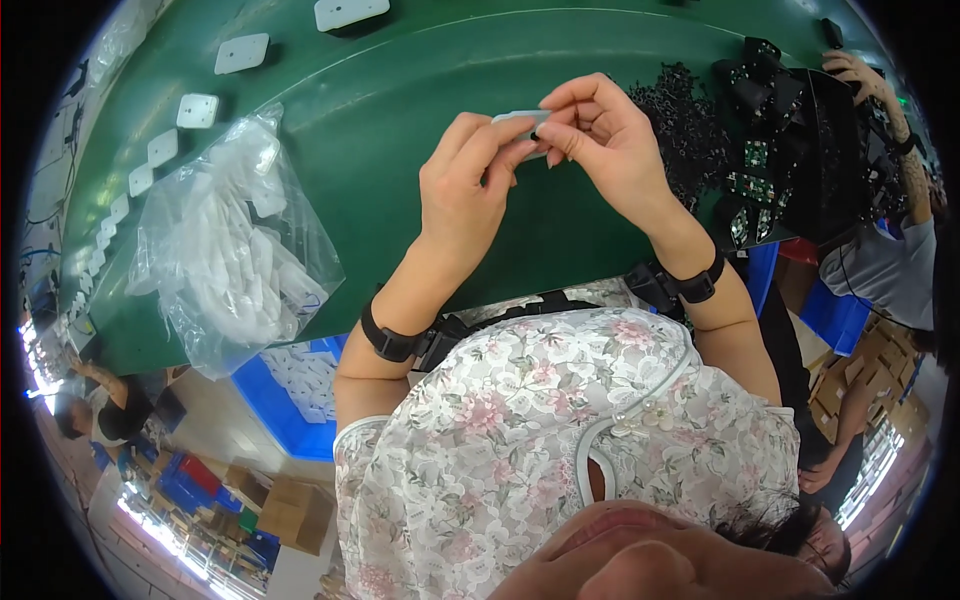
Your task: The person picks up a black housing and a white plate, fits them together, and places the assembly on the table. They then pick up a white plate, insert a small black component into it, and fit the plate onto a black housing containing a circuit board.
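Observation:
Above the green table, my left hand [466, 185] grips a small white plastic piece [512, 117], with the thumb and fingers on its near side. My right hand [618, 150] meets it there, thumb and index finger pinched on a small black part [536, 136] against the white piece. Fingers cover most of both things, so I cannot tell whether the black part is seated. Just beyond my right hand lies a heap of small black parts [682, 135]. To the left of my left hand rests a clear plastic bag [235, 265] full of white pieces.
White rectangular housings [242, 54] curve in a line along the far and left table edge. Black parts and green circuit boards [752, 187] stand at the right, where a co-worker's hand [855, 75] reaches in. A blue bin [290, 425] with white pieces sits below the table edge.

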`<state>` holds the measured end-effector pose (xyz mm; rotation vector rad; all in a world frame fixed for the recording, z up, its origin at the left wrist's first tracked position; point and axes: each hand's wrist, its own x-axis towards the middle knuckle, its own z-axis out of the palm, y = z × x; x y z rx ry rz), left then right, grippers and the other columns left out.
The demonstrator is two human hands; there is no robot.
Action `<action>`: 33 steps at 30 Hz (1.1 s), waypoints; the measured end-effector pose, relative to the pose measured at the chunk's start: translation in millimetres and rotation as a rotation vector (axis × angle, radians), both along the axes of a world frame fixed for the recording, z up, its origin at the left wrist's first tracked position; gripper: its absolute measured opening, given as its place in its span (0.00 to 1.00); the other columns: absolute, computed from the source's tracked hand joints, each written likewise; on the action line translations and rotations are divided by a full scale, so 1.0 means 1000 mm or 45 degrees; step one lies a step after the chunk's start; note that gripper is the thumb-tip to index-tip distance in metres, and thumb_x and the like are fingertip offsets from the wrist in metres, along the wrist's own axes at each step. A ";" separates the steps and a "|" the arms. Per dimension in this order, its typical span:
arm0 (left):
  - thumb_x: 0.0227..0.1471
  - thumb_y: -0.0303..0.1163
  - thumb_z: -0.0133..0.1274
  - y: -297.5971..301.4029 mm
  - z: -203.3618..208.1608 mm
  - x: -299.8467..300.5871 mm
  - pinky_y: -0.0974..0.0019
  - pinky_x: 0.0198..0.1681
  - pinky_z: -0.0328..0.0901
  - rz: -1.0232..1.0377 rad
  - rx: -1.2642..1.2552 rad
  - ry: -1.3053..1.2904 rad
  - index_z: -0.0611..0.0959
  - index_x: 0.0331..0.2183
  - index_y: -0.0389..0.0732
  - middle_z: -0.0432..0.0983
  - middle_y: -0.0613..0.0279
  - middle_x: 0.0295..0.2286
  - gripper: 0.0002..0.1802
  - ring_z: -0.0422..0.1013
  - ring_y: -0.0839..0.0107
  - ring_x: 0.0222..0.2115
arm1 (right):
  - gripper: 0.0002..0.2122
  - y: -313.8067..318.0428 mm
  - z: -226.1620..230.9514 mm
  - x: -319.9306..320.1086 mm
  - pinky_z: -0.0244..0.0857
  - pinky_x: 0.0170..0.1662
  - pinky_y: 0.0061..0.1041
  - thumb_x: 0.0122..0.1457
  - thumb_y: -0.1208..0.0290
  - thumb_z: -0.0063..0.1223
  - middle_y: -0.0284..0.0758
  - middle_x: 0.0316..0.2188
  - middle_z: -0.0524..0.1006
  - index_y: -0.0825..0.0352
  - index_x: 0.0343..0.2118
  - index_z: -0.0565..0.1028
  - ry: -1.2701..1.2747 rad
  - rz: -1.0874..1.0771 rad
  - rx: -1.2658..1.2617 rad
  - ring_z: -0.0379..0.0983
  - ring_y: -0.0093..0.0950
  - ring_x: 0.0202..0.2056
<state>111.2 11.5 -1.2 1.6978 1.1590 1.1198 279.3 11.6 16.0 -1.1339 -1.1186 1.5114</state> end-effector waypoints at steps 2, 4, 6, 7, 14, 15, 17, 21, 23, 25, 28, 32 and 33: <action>0.48 0.18 0.55 0.001 -0.005 -0.003 0.74 0.19 0.64 0.005 0.070 0.021 0.82 0.35 0.38 0.71 0.61 0.26 0.09 0.69 0.76 0.18 | 0.05 -0.001 0.000 -0.005 0.66 0.36 0.16 0.57 0.79 0.53 0.33 0.29 0.75 0.71 0.37 0.73 -0.084 -0.010 0.044 0.71 0.19 0.30; 0.48 0.18 0.55 0.000 -0.004 -0.004 0.74 0.19 0.64 0.007 0.140 0.043 0.81 0.34 0.37 0.71 0.61 0.26 0.08 0.69 0.76 0.18 | 0.05 -0.002 0.002 -0.008 0.66 0.35 0.16 0.57 0.79 0.54 0.32 0.30 0.75 0.71 0.36 0.73 -0.166 -0.021 0.088 0.71 0.19 0.30; 0.49 0.17 0.54 -0.003 0.004 -0.005 0.74 0.18 0.64 0.062 -0.048 -0.078 0.81 0.33 0.37 0.71 0.61 0.26 0.08 0.69 0.76 0.17 | 0.05 -0.004 0.007 -0.011 0.65 0.35 0.16 0.57 0.78 0.55 0.31 0.30 0.74 0.71 0.36 0.73 -0.421 0.004 0.253 0.70 0.17 0.30; 0.49 0.17 0.54 -0.003 0.005 -0.005 0.74 0.18 0.64 0.062 -0.047 -0.079 0.81 0.33 0.37 0.71 0.61 0.26 0.08 0.69 0.76 0.17 | 0.05 -0.004 0.007 -0.010 0.65 0.35 0.16 0.57 0.78 0.55 0.31 0.30 0.74 0.71 0.36 0.73 -0.421 0.004 0.254 0.70 0.17 0.30; 0.52 0.17 0.51 -0.006 0.006 -0.006 0.74 0.25 0.68 0.016 -0.317 -0.394 0.78 0.40 0.33 0.73 0.59 0.29 0.11 0.73 0.74 0.23 | 0.04 -0.006 0.006 -0.003 0.62 0.33 0.14 0.55 0.77 0.57 0.28 0.29 0.74 0.69 0.33 0.75 -0.480 0.004 0.162 0.67 0.15 0.28; 0.54 0.17 0.50 -0.006 0.008 -0.005 0.74 0.29 0.70 0.040 -0.469 -0.574 0.76 0.42 0.30 0.74 0.58 0.32 0.12 0.75 0.71 0.27 | 0.04 -0.006 0.006 -0.002 0.61 0.31 0.14 0.55 0.77 0.57 0.27 0.28 0.73 0.69 0.32 0.76 -0.536 -0.007 0.185 0.66 0.15 0.27; 0.54 0.18 0.49 -0.006 0.003 -0.009 0.73 0.33 0.70 0.012 -0.566 -0.631 0.74 0.43 0.29 0.74 0.57 0.32 0.12 0.75 0.71 0.28 | 0.03 -0.006 0.013 -0.005 0.59 0.29 0.14 0.54 0.78 0.58 0.27 0.28 0.73 0.69 0.31 0.76 -0.585 -0.006 0.241 0.64 0.14 0.26; 0.56 0.19 0.48 -0.007 0.000 -0.014 0.69 0.40 0.71 -0.058 -0.787 -0.658 0.73 0.40 0.27 0.75 0.53 0.34 0.09 0.76 0.70 0.32 | 0.03 -0.006 0.011 -0.010 0.53 0.24 0.15 0.52 0.78 0.59 0.26 0.25 0.71 0.69 0.29 0.76 -0.689 -0.026 0.362 0.59 0.13 0.22; 0.56 0.19 0.48 -0.008 0.000 -0.013 0.69 0.40 0.71 -0.069 -0.775 -0.683 0.73 0.39 0.27 0.74 0.54 0.34 0.08 0.76 0.69 0.33 | 0.03 -0.005 0.008 -0.012 0.52 0.24 0.15 0.52 0.78 0.59 0.26 0.24 0.70 0.69 0.29 0.76 -0.728 -0.027 0.393 0.59 0.13 0.21; 0.56 0.20 0.48 -0.009 -0.001 -0.013 0.69 0.40 0.71 -0.081 -0.762 -0.710 0.74 0.38 0.28 0.73 0.55 0.34 0.07 0.76 0.69 0.33 | 0.03 -0.005 0.008 -0.012 0.51 0.24 0.15 0.51 0.78 0.59 0.26 0.24 0.69 0.70 0.29 0.76 -0.769 -0.028 0.425 0.58 0.13 0.21; 0.56 0.19 0.49 -0.010 -0.005 -0.012 0.70 0.39 0.71 -0.080 -0.673 -0.709 0.74 0.37 0.29 0.70 0.58 0.35 0.05 0.75 0.70 0.33 | 0.03 -0.004 0.012 -0.011 0.52 0.24 0.15 0.52 0.78 0.59 0.26 0.24 0.70 0.69 0.28 0.75 -0.660 0.031 0.267 0.58 0.12 0.21; 0.54 0.18 0.51 -0.009 -0.007 -0.008 0.72 0.34 0.72 -0.056 -0.389 -0.606 0.75 0.33 0.30 0.69 0.58 0.35 0.03 0.74 0.71 0.31 | 0.03 -0.002 0.006 -0.010 0.55 0.25 0.12 0.55 0.76 0.58 0.25 0.24 0.73 0.68 0.28 0.75 -0.488 0.050 0.012 0.61 0.10 0.23; 0.53 0.18 0.51 -0.008 -0.007 -0.009 0.72 0.32 0.73 -0.036 -0.303 -0.525 0.75 0.32 0.30 0.69 0.58 0.34 0.02 0.74 0.71 0.30 | 0.04 -0.002 0.002 -0.011 0.56 0.26 0.11 0.55 0.75 0.57 0.24 0.24 0.73 0.68 0.28 0.74 -0.339 0.047 -0.057 0.61 0.09 0.24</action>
